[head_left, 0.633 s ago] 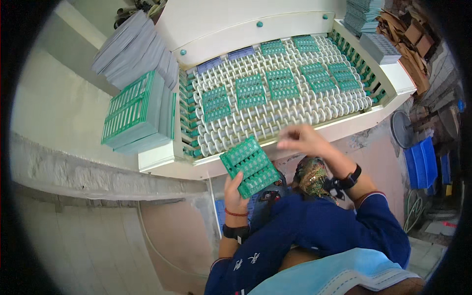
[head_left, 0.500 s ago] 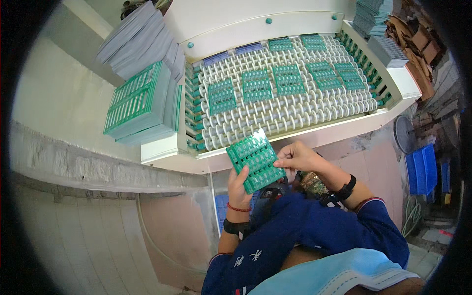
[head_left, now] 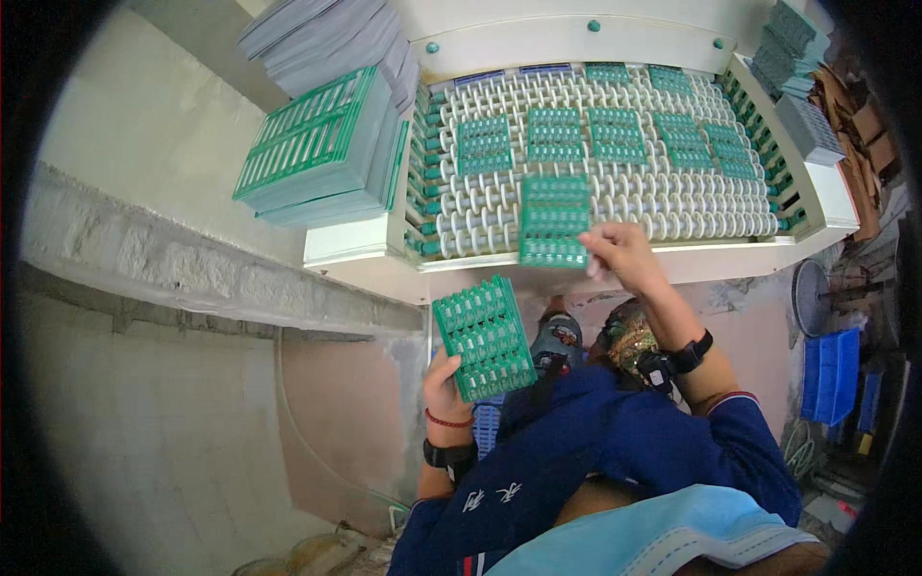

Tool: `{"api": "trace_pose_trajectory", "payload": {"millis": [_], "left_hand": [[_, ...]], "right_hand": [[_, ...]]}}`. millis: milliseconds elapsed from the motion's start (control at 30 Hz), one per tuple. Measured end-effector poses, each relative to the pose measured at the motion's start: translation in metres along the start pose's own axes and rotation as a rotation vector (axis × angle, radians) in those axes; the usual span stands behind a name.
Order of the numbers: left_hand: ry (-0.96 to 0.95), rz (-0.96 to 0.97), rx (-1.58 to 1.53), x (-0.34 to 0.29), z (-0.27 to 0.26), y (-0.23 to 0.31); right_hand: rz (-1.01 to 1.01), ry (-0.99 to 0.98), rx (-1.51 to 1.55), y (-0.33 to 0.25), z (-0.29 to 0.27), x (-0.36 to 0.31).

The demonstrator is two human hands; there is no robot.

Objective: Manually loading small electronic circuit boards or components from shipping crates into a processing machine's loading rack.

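Note:
My left hand [head_left: 445,391] grips a small stack of green circuit panels [head_left: 483,338] by its lower left edge, in front of the machine. With thumb and fingers pinched on its lower right edge, my right hand [head_left: 624,255] holds a single green circuit panel [head_left: 554,219] over the near edge of the roller conveyor [head_left: 682,227]. Whether that panel touches the rollers I cannot tell. Several similar green panels [head_left: 553,134] lie in a row across the white rollers, with more behind them at the far side.
A tall stack of green-topped panels [head_left: 322,130] stands left of the rollers, beside grey sheets [head_left: 331,43]. More panels [head_left: 789,48] are piled at the far right, near torn cardboard [head_left: 860,125]. Blue bins [head_left: 830,374] sit at right; a rough ledge [head_left: 211,278] runs along the left.
One panel has come away from the stack in my right hand and moved up to the rollers. My left hand has shifted slightly left and down with the stack. The whole view has shifted.

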State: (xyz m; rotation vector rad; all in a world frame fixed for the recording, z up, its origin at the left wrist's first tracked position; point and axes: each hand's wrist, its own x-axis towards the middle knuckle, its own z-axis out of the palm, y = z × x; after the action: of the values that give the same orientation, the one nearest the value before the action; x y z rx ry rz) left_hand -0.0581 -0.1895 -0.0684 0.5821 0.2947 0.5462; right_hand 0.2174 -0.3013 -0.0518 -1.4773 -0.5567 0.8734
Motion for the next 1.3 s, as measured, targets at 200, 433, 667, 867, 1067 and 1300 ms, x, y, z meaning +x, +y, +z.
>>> {"api": "trace_pose_trajectory", "payload": {"millis": [200, 433, 667, 867, 1067, 1300], "left_hand": [[0.043, -0.005, 0.03, -0.004, 0.001, -0.002], [0.053, -0.042, 0.052, 0.006, 0.0, -0.011], [-0.011, -0.082, 0.087, 0.03, 0.009, -0.024], [-0.04, -0.067, 0.114, 0.053, 0.023, -0.041], [-0.019, -0.044, 0.109, 0.054, 0.03, -0.043], [0.049, -0.11, -0.046, 0.052, 0.022, -0.046]], "right_hand": [[0.044, -0.119, 0.038, 0.003, 0.059, 0.038], [0.027, 0.048, -0.046, -0.013, 0.024, 0.024], [-0.243, 0.248, -0.707, -0.005, -0.025, 0.006], [-0.149, -0.17, -0.203, -0.008, 0.006, -0.044], [-0.109, 0.112, -0.104, -0.009, -0.049, -0.025], [-0.217, 0.488, -0.548, -0.012, -0.121, 0.011]]}}
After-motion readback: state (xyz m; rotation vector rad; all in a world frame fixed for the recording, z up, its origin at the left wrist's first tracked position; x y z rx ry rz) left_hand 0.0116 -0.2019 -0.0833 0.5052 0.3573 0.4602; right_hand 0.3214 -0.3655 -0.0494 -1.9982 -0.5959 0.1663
